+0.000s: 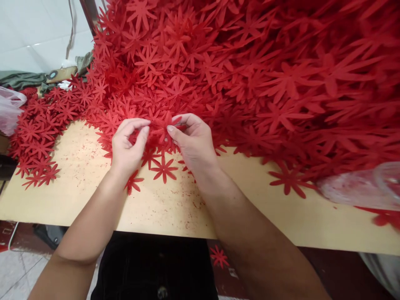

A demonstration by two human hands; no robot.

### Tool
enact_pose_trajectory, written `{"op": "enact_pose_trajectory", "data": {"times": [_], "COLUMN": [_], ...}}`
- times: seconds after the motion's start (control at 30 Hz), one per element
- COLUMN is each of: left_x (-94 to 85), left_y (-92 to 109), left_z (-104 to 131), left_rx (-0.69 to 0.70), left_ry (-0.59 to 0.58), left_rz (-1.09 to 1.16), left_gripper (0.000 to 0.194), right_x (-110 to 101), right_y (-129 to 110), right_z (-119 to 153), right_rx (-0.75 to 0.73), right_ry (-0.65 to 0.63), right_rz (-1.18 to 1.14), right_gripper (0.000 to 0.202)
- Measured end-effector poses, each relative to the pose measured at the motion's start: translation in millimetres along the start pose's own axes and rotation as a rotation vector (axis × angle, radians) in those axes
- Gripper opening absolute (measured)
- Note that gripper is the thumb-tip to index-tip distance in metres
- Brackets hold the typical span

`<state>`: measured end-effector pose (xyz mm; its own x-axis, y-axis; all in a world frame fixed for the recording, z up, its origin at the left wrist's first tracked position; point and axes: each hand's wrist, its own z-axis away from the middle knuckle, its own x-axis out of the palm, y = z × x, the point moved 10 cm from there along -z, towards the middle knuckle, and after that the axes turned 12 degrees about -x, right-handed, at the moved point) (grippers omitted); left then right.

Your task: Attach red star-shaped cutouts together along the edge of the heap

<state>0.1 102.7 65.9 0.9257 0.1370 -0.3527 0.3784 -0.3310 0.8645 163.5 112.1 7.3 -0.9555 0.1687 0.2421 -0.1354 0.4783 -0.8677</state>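
A red flower-shaped cutout [165, 128] with long narrow petals is raised a little over the near edge of a big heap of similar cutouts [175, 79]. My right hand [195, 139] pinches its right side between thumb and forefinger. At its left edge, the thumb and forefinger of my left hand [127, 139] are drawn together in a pinch. Whatever lies between those left fingertips is too small to make out. Below both hands, a few single cutouts [164, 168] lie on the pale tabletop [150, 212].
Red crumbs are scattered over the board. A clear plastic container [359, 187] lies at the right, a plastic bag [11, 108] at the left. Dark green cloth [23, 79] sits by the white wall. One cutout [219, 256] is below the table edge.
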Motion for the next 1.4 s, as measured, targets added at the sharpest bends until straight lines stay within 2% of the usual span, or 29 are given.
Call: {"op": "enact_pose_trajectory", "data": {"times": [0.13,0.3,0.4,0.47,0.57,0.67,0.77,0.83,0.97,1.03,1.2,1.3,1.4], "left_x": [26.6,38.4,34.7,26.5,10.3,5.3,10.9,18.0,29.6,30.5,33.6,30.3,22.3], "left_y": [-10,-27,-34,-44,-57,-65,-59,-52,-44,-45,-48,-46,-49], "left_z": [7,8,5,1,-4,-8,-8,-6,0,2,5,4,0], "left_rx": [-0.163,-0.342,-0.396,-0.439,-0.468,-0.477,-0.438,-0.414,-0.447,-0.475,-0.535,-0.515,-0.494], "left_ry": [-0.167,-0.243,-0.205,-0.131,-0.011,-0.001,-0.049,-0.093,-0.150,-0.144,-0.158,-0.138,-0.093], "left_rz": [0.196,0.428,0.491,0.500,0.499,0.484,0.471,0.470,0.498,0.512,0.506,0.501,0.521], "left_gripper": [0.028,0.031,0.025,0.023,0.022,0.023,0.022,0.022,0.020,0.018,0.016,0.017,0.020], "right_x": [5,6,14,15,2,-16,-22,-13,19,26,25,22,5], "right_y": [4,3,-2,-3,-1,-9,-31,-39,-22,-13,-4,-6,-7], "right_z": [5,8,8,7,2,-3,-3,0,7,10,8,6,1], "right_rx": [0.041,0.053,0.041,0.039,0.027,-0.069,-0.215,-0.245,-0.057,0.023,0.055,0.027,-0.008], "right_ry": [-0.016,0.033,0.006,-0.008,0.023,0.078,0.104,0.063,-0.123,-0.164,-0.164,-0.149,-0.040], "right_rz": [-0.003,0.036,-0.013,-0.034,-0.002,0.139,0.374,0.378,0.089,0.032,-0.028,-0.031,0.007], "right_gripper": [0.032,0.040,0.041,0.042,0.040,0.033,0.030,0.031,0.035,0.034,0.027,0.025,0.023]}}
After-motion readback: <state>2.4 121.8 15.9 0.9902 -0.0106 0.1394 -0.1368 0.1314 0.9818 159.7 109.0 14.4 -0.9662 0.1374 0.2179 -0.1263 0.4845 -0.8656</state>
